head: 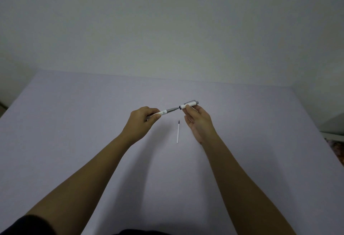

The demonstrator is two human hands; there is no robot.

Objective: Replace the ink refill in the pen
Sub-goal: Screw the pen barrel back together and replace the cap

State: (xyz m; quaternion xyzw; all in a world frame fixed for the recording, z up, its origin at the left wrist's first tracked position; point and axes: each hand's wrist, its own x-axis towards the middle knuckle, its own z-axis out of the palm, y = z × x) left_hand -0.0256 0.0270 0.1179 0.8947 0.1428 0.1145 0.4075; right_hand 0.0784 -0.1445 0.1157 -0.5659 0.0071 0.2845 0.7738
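My left hand (142,122) grips the white pen body (166,112), whose grey front section and tip point right. My right hand (198,121) pinches the white pen cap (188,105) with a grey clip between thumb and forefinger, the other fingers spread. The cap's open end faces the pen tip, a small gap apart. Both parts are held above the surface. A thin white ink refill (178,132) with a dark tip lies on the lilac surface (93,123) between and below my hands, tip pointing away from me.
The lilac cloth-covered surface reaches a pale wall (167,30) at the back. Its left and right edges drop off; some patterned fabric (336,149) shows at the far right edge.
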